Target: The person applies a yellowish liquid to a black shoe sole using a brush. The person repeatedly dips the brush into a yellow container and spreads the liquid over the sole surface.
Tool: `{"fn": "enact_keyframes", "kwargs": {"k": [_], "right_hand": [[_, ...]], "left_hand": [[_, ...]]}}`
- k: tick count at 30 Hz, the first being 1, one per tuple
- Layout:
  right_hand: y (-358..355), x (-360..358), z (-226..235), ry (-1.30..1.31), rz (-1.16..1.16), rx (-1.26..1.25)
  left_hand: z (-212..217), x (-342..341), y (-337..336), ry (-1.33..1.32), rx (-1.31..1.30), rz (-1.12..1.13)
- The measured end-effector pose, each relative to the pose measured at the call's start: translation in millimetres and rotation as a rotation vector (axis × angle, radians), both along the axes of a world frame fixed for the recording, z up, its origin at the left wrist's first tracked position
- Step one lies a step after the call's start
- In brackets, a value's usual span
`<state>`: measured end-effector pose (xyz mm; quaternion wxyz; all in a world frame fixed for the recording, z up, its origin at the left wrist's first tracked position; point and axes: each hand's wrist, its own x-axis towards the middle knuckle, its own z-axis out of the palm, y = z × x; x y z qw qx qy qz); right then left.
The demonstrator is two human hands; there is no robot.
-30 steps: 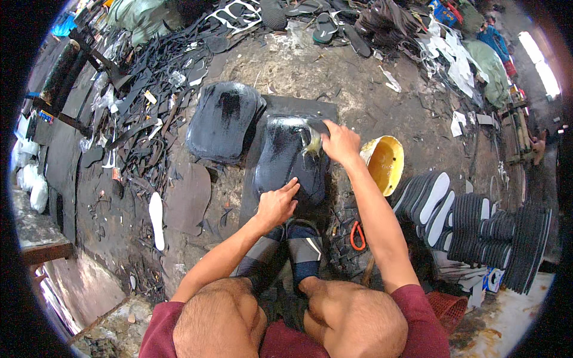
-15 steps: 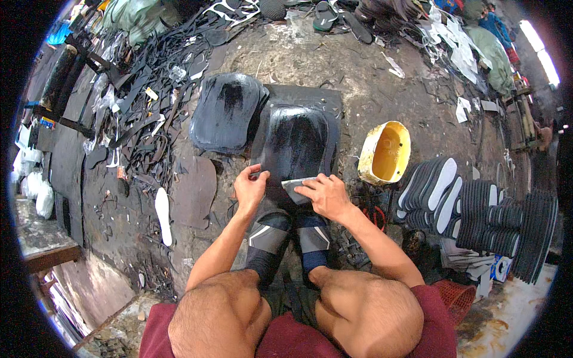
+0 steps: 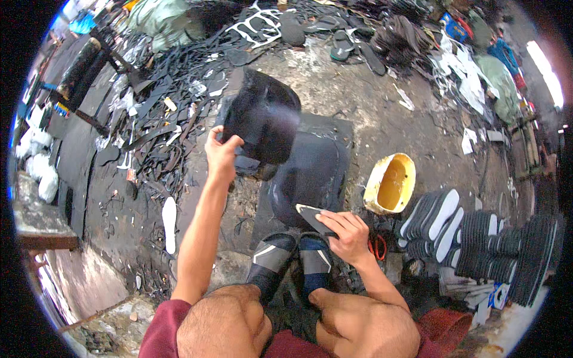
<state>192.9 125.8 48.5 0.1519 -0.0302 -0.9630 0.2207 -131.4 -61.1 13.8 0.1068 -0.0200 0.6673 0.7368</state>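
Note:
A black sheet [image 3: 262, 113] with a wet-looking sheen hangs from my left hand [image 3: 222, 155], its near left edge pinched between thumb and fingers. It is raised and tilted over the far left, covering most of a black stack that lies there. My right hand [image 3: 347, 234] grips a flat grey spreader [image 3: 313, 217] with a pale tip, held just beyond my feet. Between the hands lies a dark board [image 3: 333, 126], and on it a smeared, duller black area [image 3: 313, 173]. My left fingertips are partly hidden by the sheet.
To the right stands a yellow container [image 3: 373, 190], cut open on top. Several rows of black and white soles [image 3: 444, 218] lie farther right. Dark offcuts [image 3: 161, 119] heap up on the left, near a white sole [image 3: 170, 224]. Sandals [image 3: 342, 45] lie at the far side.
My left hand has moved up and left, lifting the glossy sheet off the board toward the stack. My right hand has drawn back to the right with the spreader, which now points differently.

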Motion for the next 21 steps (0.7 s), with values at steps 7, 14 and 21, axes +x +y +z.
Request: {"fn": "enact_keyframes", "kwargs": {"k": [7, 14, 21], "right_hand": [[10.7, -3.7, 13.0, 0.081, -0.115, -0.116], [59.5, -79.5, 20.6, 0.121, -0.406, -0.357], [73.8, -176.6, -93.1, -0.242, -0.208, 0.334]], "left_hand": [[-59.6, -60.6, -51.8, -0.331, -0.271, 0.046], [-69.1, 86.6, -22.7, 1.041, -0.986, 0.028], [-131.6, 184.7, 10.4, 1.154, -0.929, -0.993]]}}
